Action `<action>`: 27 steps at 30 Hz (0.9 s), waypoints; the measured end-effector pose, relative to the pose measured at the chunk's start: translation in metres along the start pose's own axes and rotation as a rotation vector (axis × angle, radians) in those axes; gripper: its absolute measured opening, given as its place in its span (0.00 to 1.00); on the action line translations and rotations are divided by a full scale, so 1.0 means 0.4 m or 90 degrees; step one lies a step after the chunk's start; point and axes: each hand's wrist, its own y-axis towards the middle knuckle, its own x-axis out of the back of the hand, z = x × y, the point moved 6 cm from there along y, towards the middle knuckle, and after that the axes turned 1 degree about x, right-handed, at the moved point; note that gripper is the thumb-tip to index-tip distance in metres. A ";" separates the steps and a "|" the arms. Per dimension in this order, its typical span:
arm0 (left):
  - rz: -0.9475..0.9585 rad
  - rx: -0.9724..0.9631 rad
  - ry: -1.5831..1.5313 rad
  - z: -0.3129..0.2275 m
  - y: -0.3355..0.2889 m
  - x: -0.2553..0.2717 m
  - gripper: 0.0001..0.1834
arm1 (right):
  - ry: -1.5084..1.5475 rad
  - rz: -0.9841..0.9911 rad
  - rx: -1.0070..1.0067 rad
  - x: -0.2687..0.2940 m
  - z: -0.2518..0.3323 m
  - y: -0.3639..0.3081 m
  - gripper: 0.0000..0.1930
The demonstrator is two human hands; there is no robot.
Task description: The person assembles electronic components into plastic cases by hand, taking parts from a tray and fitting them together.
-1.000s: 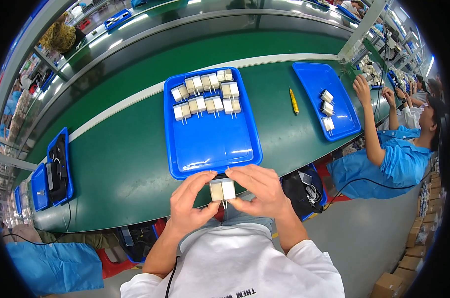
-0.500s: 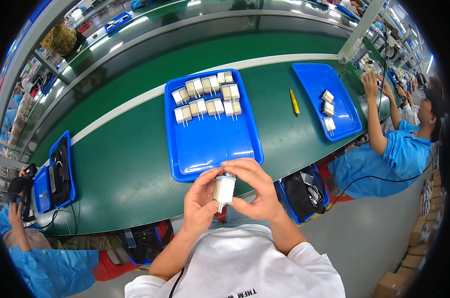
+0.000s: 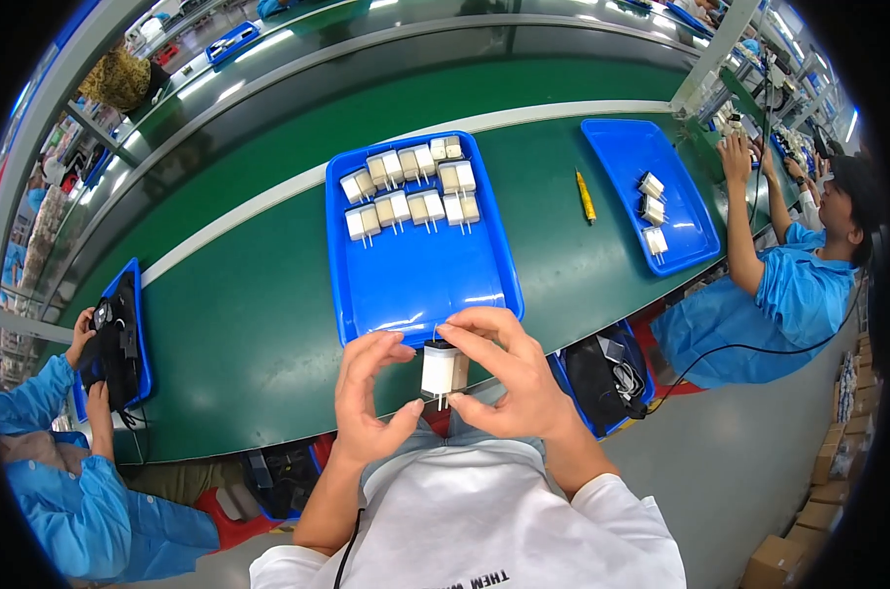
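Note:
A white-and-beige charger plug (image 3: 439, 371) with two metal prongs is held upright in front of my chest, prongs down, just off the table's near edge. My right hand (image 3: 509, 378) pinches it between a fingertip at the top and the thumb near the prongs. My left hand (image 3: 371, 398) is open beside it, with fingers curved and spread; its thumb tip is close to the plug's lower corner, and I cannot tell whether it touches. Beyond both hands lies a blue tray (image 3: 411, 285) with several similar plugs (image 3: 427, 208) in rows at its far end.
On the green table (image 3: 239, 334), a yellow pen-like tool (image 3: 585, 198) lies right of the tray. Another blue tray (image 3: 695, 221) farther right holds 3 plugs (image 3: 652, 209). Co-workers in blue sit at both sides. A bin with a black bag (image 3: 597, 373) stands below the edge.
My left hand has come away from the plug and its fingers have spread. The plug has turned slightly in my right hand. At the left, a co-worker's hands have moved to the black bag.

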 end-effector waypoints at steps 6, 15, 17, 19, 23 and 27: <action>0.108 -0.077 0.225 -0.084 0.042 -0.016 0.35 | -0.106 0.062 0.052 -0.005 0.034 0.027 0.39; 0.064 -0.073 0.168 -0.046 0.012 0.008 0.36 | 0.008 0.034 0.007 0.024 0.017 0.002 0.35; 0.060 -0.067 0.173 -0.049 0.012 0.002 0.35 | -0.002 0.043 0.011 0.016 0.011 -0.005 0.35; 0.057 -0.061 0.177 -0.058 0.017 -0.005 0.35 | -0.011 0.052 0.015 0.010 0.008 -0.010 0.34; 0.071 -0.087 0.256 -0.071 0.023 -0.009 0.35 | -0.015 0.055 0.024 0.005 0.011 -0.011 0.34; 0.061 -0.100 0.250 -0.070 0.022 -0.002 0.36 | -0.009 0.053 0.064 0.012 0.018 -0.005 0.33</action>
